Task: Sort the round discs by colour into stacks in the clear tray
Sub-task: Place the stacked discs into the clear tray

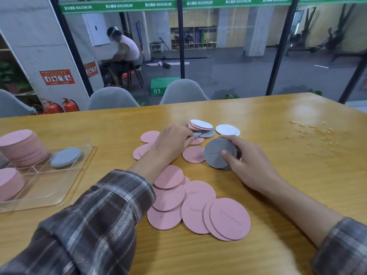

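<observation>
My right hand (246, 161) grips a small stack of grey discs (217, 153), tilted up off the wooden table (278, 126). My left hand (174, 139) reaches into the far pile and pinches the edge of a grey disc (205, 133) lying under pink and white ones (201, 124). A lone white disc (227, 130) lies to the right of that pile. Several pink discs (198, 207) are spread near me. The clear tray (65, 187) at the left holds two pink stacks (21, 147) and a low grey stack (65, 156).
Grey chairs (183, 92) stand along the table's far edge, with a glass wall behind them. A patch of spilled liquid or crumbs (311, 132) marks the table at the far right. A person sits on a stool beyond the glass.
</observation>
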Action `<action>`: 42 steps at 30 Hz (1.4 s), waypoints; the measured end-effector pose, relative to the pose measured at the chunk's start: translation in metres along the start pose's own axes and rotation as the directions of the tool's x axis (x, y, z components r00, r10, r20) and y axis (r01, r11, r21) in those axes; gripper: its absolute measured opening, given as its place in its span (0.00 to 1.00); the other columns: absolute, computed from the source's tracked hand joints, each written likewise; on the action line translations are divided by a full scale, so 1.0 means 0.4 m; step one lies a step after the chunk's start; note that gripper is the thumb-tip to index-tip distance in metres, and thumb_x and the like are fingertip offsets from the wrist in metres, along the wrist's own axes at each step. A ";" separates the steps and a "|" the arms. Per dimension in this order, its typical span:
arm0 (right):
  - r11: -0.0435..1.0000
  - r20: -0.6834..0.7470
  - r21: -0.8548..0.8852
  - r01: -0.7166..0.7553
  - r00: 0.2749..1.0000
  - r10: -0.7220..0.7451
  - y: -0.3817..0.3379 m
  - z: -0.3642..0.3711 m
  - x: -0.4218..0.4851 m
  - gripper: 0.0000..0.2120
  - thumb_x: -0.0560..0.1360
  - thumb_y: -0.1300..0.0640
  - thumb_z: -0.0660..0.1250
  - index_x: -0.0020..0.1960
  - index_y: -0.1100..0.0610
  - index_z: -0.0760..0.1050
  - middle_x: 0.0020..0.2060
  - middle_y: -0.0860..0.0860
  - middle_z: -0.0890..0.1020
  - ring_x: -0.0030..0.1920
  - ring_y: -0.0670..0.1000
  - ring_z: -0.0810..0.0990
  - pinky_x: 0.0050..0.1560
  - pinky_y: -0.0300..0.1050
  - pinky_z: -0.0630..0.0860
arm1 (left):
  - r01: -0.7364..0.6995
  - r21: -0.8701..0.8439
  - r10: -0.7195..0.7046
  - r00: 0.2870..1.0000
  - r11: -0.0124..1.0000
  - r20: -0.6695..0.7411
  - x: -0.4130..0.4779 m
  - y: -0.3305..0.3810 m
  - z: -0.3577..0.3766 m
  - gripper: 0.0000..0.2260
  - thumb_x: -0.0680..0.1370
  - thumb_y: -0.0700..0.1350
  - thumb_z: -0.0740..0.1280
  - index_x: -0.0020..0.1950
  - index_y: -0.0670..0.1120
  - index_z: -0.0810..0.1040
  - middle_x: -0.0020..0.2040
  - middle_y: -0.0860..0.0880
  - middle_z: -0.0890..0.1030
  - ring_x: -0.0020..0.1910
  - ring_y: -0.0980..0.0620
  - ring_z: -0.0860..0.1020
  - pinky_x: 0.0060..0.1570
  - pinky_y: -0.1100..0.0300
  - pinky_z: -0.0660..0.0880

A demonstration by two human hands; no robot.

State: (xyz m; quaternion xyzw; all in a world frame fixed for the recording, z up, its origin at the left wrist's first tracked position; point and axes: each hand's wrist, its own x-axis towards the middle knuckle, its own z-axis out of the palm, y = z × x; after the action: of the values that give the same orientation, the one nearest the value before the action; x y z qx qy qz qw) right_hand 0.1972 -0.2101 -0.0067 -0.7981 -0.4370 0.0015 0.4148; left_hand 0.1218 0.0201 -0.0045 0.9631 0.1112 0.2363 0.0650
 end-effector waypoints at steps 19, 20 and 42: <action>1.000 -0.022 -0.015 -0.023 0.999 0.023 -0.017 -0.012 -0.020 0.17 0.81 0.57 0.66 0.69 0.52 0.76 0.55 0.50 0.84 0.53 0.51 0.79 0.45 0.35 0.68 | -0.242 -0.095 0.229 0.965 0.966 -0.127 -0.261 0.030 -0.121 0.13 0.83 0.51 0.64 0.55 0.46 0.85 0.50 0.51 0.82 0.47 0.50 0.82 0.43 0.48 0.80; 1.000 -0.026 -0.015 -0.025 0.999 0.024 -0.019 -0.014 -0.022 0.17 0.80 0.57 0.66 0.69 0.53 0.76 0.55 0.51 0.84 0.54 0.51 0.79 0.46 0.37 0.68 | -0.234 -0.131 0.219 0.969 0.963 -0.118 -0.273 0.033 -0.123 0.11 0.83 0.50 0.66 0.55 0.46 0.85 0.51 0.52 0.82 0.48 0.51 0.81 0.46 0.48 0.80; 0.999 0.005 -0.035 -0.013 1.000 0.013 -0.027 -0.004 -0.030 0.19 0.82 0.58 0.64 0.73 0.52 0.72 0.60 0.50 0.81 0.55 0.49 0.76 0.51 0.38 0.67 | 0.047 -0.201 -0.040 0.998 0.978 0.040 -0.298 0.095 -0.098 0.23 0.76 0.64 0.64 0.65 0.55 0.82 0.51 0.53 0.86 0.51 0.51 0.82 0.54 0.47 0.78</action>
State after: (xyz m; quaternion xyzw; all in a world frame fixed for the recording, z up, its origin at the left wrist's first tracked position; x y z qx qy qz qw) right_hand 0.1828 -0.2165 -0.0029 -0.8079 -0.4329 -0.0016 0.3998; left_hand 0.0073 -0.0432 -0.0158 0.9530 0.1064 0.2275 0.1697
